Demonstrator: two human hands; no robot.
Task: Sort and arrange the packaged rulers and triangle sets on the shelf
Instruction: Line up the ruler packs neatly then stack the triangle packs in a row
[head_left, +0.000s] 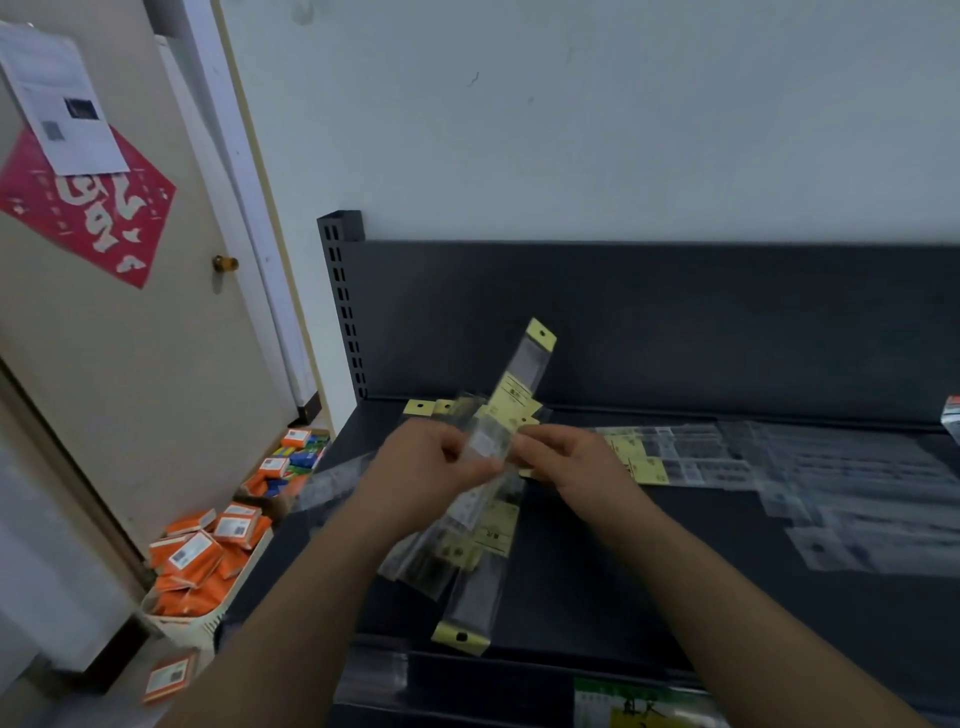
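Clear plastic sleeves with yellow header cards, the ruler packs (523, 374), sat crossed in a loose bundle above the near-left part of the dark shelf (597, 582); the left hand (431, 460) and the right hand (563, 460) both pinched its middle with curled fingers. To the right, a flat row of packs (691, 454) overlapped unevenly, and beyond it lay wider clear packets (857, 519), likely triangle sets, too blurred to confirm. Judged roughly midway: some stock laid out, held bundle unsquared and unplaced, row needing straightening.
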